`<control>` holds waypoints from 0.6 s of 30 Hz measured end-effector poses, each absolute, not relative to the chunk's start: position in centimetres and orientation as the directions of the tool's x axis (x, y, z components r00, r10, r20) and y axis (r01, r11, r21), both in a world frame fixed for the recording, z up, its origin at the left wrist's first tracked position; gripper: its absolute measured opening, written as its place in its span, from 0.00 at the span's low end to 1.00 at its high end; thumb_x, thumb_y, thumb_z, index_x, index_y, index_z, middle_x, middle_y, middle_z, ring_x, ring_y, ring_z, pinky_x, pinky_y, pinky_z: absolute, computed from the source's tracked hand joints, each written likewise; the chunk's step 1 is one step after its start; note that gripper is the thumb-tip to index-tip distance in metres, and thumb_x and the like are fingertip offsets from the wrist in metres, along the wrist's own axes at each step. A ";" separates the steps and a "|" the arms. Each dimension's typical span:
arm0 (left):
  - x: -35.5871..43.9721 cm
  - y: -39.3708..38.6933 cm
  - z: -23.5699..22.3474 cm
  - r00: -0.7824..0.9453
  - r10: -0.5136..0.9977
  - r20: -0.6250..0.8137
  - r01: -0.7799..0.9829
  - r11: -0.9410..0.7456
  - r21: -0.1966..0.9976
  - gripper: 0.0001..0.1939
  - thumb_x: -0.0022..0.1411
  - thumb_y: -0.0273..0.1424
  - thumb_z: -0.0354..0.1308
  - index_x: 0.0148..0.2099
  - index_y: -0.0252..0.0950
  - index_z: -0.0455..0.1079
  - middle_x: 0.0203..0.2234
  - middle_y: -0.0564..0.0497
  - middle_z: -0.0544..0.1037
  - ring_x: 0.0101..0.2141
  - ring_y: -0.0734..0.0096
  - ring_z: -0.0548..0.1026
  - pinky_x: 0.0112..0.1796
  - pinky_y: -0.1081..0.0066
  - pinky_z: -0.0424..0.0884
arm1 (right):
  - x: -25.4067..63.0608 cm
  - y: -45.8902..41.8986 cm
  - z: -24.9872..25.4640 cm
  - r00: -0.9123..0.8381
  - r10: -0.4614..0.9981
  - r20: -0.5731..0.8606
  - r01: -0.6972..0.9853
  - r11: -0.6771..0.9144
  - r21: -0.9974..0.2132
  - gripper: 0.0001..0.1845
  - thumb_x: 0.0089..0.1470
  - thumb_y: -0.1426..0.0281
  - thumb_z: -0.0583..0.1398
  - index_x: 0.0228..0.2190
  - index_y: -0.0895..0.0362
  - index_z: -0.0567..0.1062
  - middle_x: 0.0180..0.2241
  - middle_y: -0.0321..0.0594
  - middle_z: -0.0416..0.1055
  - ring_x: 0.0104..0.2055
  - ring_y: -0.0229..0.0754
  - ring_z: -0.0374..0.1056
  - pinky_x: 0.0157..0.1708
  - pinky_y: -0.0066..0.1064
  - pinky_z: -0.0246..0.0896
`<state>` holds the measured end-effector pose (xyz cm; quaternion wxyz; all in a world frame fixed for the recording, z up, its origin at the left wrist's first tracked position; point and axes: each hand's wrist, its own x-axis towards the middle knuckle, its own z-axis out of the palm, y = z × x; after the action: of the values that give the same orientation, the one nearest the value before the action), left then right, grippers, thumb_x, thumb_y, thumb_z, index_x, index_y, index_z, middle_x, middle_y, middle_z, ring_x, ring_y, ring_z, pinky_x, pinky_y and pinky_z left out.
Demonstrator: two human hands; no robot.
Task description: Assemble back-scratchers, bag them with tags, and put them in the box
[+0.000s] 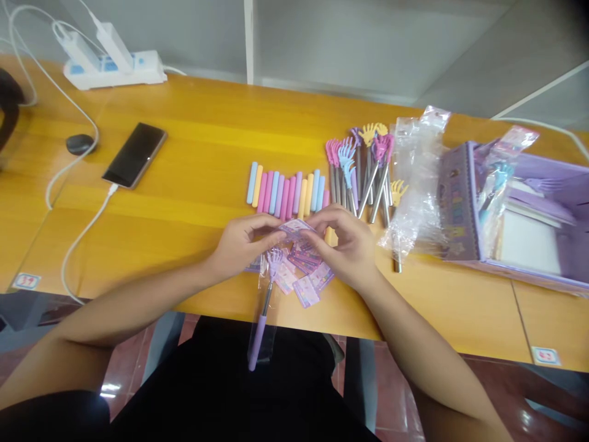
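Note:
My left hand (243,245) and my right hand (345,242) are both closed on a small printed purple card (297,229), thumbs and fingertips pinching its two ends. Below the card hangs a clear plastic bag with a purple hand-shaped back scratcher (264,307) in it, its handle over the table's front edge. Whether card and bag are joined is hidden by my fingers. Under my hands lies a loose pile of printed cards (307,290). Just beyond them is a row of pastel handle sleeves (288,193).
Several back scratchers (363,172) with metal rods lie behind my right hand, beside clear plastic bags (416,178). Farther right stands a purple box (460,202) holding a bagged scratcher. To the left are a charging phone (135,155), a mouse (80,144) and a power strip (147,69).

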<state>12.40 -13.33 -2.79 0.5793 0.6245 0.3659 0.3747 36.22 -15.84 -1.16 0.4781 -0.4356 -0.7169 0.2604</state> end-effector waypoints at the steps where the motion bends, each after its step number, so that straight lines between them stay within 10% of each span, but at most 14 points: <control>1: 12.4 -13.3 -2.7 0.449 0.892 0.044 0.027 -0.063 0.998 0.13 0.70 0.40 0.70 0.48 0.36 0.84 0.42 0.45 0.87 0.44 0.64 0.84 0.48 0.66 0.80 | 36.2 -15.8 -1.1 -0.167 0.873 0.457 0.382 0.485 -0.787 0.04 0.66 0.69 0.69 0.43 0.51 0.80 0.35 0.36 0.76 0.32 0.39 0.71 0.35 0.37 0.71; 18: 13.0 -13.5 -2.2 0.457 0.888 -0.045 -0.082 0.092 0.992 0.14 0.67 0.40 0.72 0.45 0.34 0.82 0.39 0.46 0.88 0.41 0.63 0.86 0.46 0.64 0.84 | 35.8 -15.7 -2.1 -0.133 0.821 0.555 0.432 0.552 -0.713 0.05 0.67 0.70 0.68 0.42 0.51 0.77 0.32 0.34 0.74 0.32 0.40 0.70 0.33 0.36 0.68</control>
<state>12.98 -13.54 -2.24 0.6451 0.5590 0.3605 0.3761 35.77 -15.73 -2.11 0.4977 -0.4309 -0.7269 0.1956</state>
